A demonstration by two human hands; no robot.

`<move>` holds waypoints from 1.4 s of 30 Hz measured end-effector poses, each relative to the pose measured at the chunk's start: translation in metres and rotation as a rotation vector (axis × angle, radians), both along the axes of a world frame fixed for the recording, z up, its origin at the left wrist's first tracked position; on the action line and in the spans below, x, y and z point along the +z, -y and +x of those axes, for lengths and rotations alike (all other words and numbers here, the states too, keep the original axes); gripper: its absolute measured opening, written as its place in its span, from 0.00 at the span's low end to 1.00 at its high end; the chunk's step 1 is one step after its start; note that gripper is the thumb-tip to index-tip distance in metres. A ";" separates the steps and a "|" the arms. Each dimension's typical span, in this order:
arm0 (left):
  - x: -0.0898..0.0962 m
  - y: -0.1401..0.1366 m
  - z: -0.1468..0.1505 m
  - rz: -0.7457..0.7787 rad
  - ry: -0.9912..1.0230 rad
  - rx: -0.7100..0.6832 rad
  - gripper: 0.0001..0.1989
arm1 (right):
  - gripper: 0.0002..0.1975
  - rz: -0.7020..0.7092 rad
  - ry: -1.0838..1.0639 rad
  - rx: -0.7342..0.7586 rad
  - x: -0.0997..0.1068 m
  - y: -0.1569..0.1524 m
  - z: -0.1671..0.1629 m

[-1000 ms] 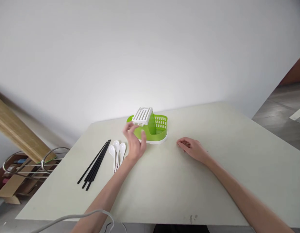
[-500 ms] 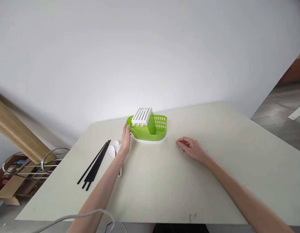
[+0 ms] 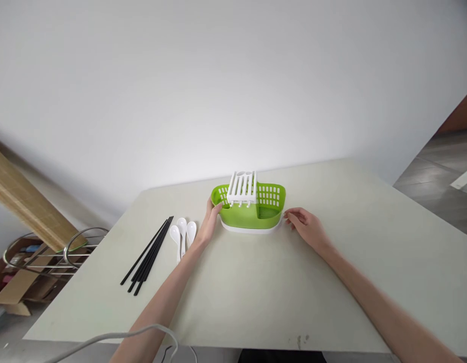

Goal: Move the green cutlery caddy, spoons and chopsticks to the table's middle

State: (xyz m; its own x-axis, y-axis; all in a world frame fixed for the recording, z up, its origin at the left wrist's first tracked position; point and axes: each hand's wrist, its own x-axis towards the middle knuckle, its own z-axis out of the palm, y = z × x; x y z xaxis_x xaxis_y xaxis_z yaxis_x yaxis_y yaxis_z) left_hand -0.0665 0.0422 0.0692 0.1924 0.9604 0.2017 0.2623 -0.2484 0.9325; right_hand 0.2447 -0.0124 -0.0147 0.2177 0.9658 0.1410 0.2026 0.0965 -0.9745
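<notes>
A green utensil basket (image 3: 239,217) with a white slotted top (image 3: 242,187) and a white base (image 3: 252,230) stands upright on the table near the wall. My left hand (image 3: 209,223) grips its left end, thumb over the rim and fingers along the outer side. By the right end of the base is my right hand (image 3: 305,227), fingers loosely bent and apart, with nothing seen in them; whether the fingertips touch the base I cannot tell. Three white spoons (image 3: 183,228) lie left of the basket, handles partly behind my left forearm. Several black chopsticks (image 3: 150,259) lie farther left.
The pale table (image 3: 256,297) reaches back to a white wall (image 3: 233,91). A grey cable (image 3: 142,330) crosses its front left edge. Off the left side are a metal rack (image 3: 69,257), a cardboard box (image 3: 19,292) and a long tan roll (image 3: 32,201).
The basket has slid right and turned a little, with my left hand on it. My right hand has moved slightly and is now close to the basket's right end. All three spoon bowls now show.
</notes>
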 end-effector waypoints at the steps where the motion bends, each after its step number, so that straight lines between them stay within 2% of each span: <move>1: 0.000 0.004 0.003 -0.014 0.008 -0.021 0.32 | 0.13 0.001 -0.003 -0.044 0.000 0.000 0.001; 6: -0.009 0.026 0.012 -0.069 0.014 -0.077 0.36 | 0.11 0.005 -0.027 -0.212 0.000 0.002 0.005; 10: -0.026 0.040 0.008 -0.078 -0.031 -0.125 0.38 | 0.15 0.034 -0.113 -0.277 0.001 0.000 0.009; 14: -0.038 0.049 0.003 -0.051 -0.032 -0.133 0.38 | 0.22 0.076 -0.257 -0.203 0.003 -0.002 0.011; 18: -0.040 0.051 0.003 -0.076 -0.017 -0.096 0.36 | 0.26 0.119 -0.366 -0.130 0.007 -0.002 0.010; 25: -0.041 0.050 0.002 -0.089 0.030 -0.076 0.33 | 0.21 0.213 -0.450 0.026 0.016 0.004 0.002; 33: -0.038 0.052 0.003 -0.074 0.049 -0.083 0.30 | 0.20 0.144 -0.623 0.027 0.017 0.003 0.000; 42: -0.039 0.055 0.004 -0.059 0.053 -0.087 0.29 | 0.17 0.107 -0.632 -0.064 0.005 -0.007 0.006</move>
